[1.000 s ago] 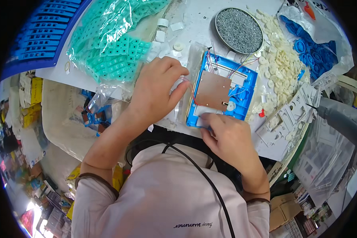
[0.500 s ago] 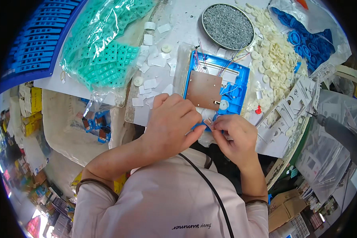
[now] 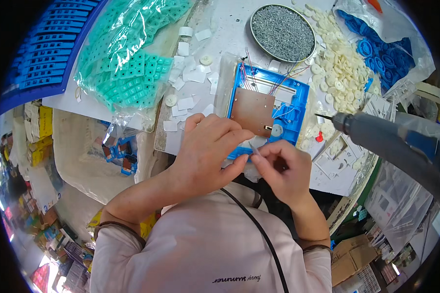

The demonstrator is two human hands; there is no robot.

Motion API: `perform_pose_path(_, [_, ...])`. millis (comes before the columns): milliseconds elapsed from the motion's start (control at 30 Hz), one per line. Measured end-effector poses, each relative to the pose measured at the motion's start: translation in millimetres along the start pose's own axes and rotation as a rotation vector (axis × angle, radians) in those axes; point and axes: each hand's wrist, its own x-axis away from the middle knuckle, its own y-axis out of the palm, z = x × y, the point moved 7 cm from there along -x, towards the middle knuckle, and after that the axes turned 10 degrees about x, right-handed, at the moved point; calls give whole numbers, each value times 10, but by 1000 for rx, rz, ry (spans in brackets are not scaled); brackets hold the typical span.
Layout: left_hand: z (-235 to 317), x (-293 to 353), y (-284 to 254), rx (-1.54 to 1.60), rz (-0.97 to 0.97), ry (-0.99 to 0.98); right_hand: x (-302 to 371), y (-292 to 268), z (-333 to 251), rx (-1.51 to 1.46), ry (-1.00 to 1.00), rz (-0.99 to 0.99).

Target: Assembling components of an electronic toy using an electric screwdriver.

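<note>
A blue plastic casing (image 3: 298, 110) lies on the work surface before me, with a brown circuit board (image 3: 252, 110) and thin coloured wires (image 3: 278, 80) in it. My left hand (image 3: 205, 151) is over the casing's lower left corner, its index finger stretched along the board's lower edge and its thumb apart below. Between thumb and fingertips my right hand (image 3: 289, 173) pinches a small pale strip (image 3: 254, 149) at the casing's near edge. Beside the board sits a small white disc (image 3: 276, 130). The lower edge of the casing is partly hidden by my hands.
A grey electric screwdriver (image 3: 376, 132) juts in from the right. Beyond the casing stands a round tray of screws (image 3: 283, 31). White discs (image 3: 342, 73) heap beside blue round parts (image 3: 376, 53). Bagged green keypads (image 3: 132, 73) and paper squares (image 3: 186, 103) lie left.
The electric screwdriver has swung inward from the right, toward the casing. My left index finger has straightened out over the casing. My right hand has shifted slightly left with the strip.
</note>
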Motion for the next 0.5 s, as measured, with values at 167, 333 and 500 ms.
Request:
perform_pose_path(167, [-21, 30, -7, -101, 73, 64, -95, 53, 133, -313, 266, -59])
perform_pose_path(333, [-82, -25, 2, -25, 17, 57, -154, 2, 64, -277, 273, -94])
perform_pose_path(500, [-177, -17, -16, 72, -23, 7, -237, -209, -293, 283, -160, 5])
